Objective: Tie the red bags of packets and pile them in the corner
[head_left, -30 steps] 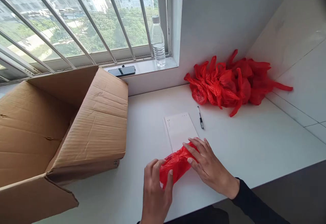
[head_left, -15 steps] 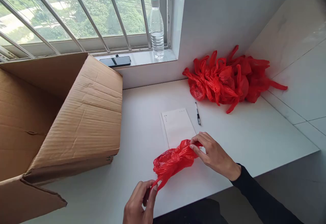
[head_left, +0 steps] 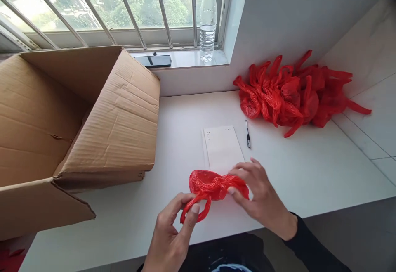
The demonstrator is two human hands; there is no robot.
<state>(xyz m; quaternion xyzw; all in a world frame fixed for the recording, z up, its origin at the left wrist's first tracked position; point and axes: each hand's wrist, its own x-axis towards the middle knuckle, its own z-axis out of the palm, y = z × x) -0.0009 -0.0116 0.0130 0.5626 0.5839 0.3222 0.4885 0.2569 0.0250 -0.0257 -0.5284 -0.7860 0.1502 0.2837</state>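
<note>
A knotted red plastic bag (head_left: pixel 213 185) is held low over the white table, a twist of film across its middle. At its lower left, my left hand (head_left: pixel 175 230) is closed with thumb and forefinger about a handle loop, which hangs slack. The bag's right end lies in the loose grip of my right hand (head_left: pixel 253 189), thumb in front and fingers along the top edge. Just beyond the bag rests a white notepad (head_left: pixel 224 146), its near edge hidden by the bag and my right hand. A black pen (head_left: pixel 248 135) lies to the right of the notepad.
A large open cardboard box (head_left: pixel 123 115) stands at left. Against the wall at back right is a heap of red plastic bags (head_left: pixel 284 94). On the windowsill are a phone (head_left: pixel 156 60) and a water bottle (head_left: pixel 207 24). The white table's (head_left: pixel 309 181) front edge runs below my hands.
The view has shifted, showing more of the box. The stretched handle has gone slack into a round loop, my left hand is nearer the bag, and my right fingers have spread along its right end.
</note>
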